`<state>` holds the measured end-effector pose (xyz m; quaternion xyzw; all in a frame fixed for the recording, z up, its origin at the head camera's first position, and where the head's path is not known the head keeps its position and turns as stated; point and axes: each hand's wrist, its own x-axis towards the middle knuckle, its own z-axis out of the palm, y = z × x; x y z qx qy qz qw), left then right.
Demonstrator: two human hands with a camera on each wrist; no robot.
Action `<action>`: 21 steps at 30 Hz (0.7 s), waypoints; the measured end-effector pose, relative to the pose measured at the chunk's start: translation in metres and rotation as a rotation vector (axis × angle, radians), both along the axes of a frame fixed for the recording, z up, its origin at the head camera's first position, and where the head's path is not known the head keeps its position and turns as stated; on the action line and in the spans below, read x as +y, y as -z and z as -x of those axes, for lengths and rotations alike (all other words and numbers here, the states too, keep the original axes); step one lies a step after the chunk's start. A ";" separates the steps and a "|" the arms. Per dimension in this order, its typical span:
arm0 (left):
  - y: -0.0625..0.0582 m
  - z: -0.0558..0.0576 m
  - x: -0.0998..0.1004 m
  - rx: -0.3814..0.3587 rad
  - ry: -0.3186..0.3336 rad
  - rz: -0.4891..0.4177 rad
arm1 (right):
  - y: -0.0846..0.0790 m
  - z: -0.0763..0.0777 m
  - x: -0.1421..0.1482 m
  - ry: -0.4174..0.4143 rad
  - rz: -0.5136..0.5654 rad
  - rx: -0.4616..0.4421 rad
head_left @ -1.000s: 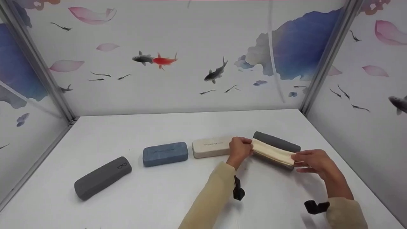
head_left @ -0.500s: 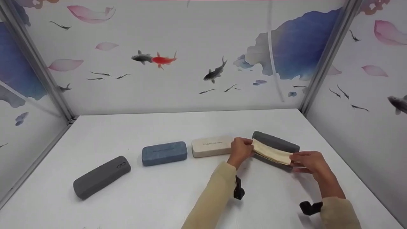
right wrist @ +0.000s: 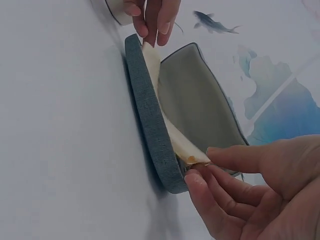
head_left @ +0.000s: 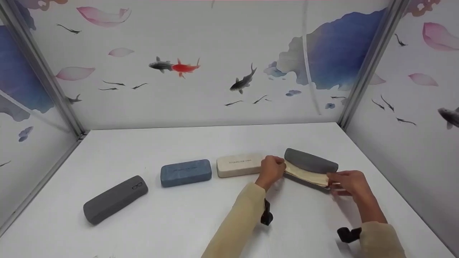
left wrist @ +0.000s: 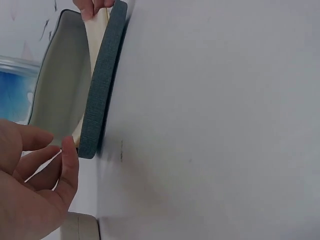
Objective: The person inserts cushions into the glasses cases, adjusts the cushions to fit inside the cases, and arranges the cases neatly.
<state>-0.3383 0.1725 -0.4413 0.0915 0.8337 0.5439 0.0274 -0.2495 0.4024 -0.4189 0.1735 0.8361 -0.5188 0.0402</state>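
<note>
A grey glasses case (head_left: 311, 161) lies with its lid up at the right of the table in the head view. A folded cream cloth (head_left: 306, 175) sits low in its base, sagging in the middle. My left hand (head_left: 271, 170) pinches the cloth's left end at the case's rim. At the opposite end, my right hand (head_left: 351, 181) holds the cloth between thumb and fingers, plainly seen in the right wrist view, with the case's blue-grey textured side (right wrist: 150, 120) beside it. The pale lid lining (left wrist: 62, 80) shows in the left wrist view.
Left of the open case stand a closed cream case (head_left: 238, 165), partly behind my left hand, and a blue case (head_left: 186, 173). A dark grey case (head_left: 116, 200) with a glasses mark lies farther left. Patterned panels (head_left: 215, 100) enclose the white table (head_left: 172, 225).
The cloth has gone down from over the open case into its base, so more of the lid shows. My right hand has shifted slightly left; both hands keep their hold.
</note>
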 end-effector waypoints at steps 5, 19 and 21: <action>-0.018 0.000 -0.003 0.033 -0.021 0.028 | -0.010 -0.004 0.002 0.053 -0.111 0.039; -0.049 0.006 0.001 0.060 0.029 0.268 | 0.004 0.010 -0.002 0.209 0.029 0.013; -0.047 0.006 0.002 0.050 0.043 0.268 | 0.006 0.013 0.000 0.181 0.059 -0.023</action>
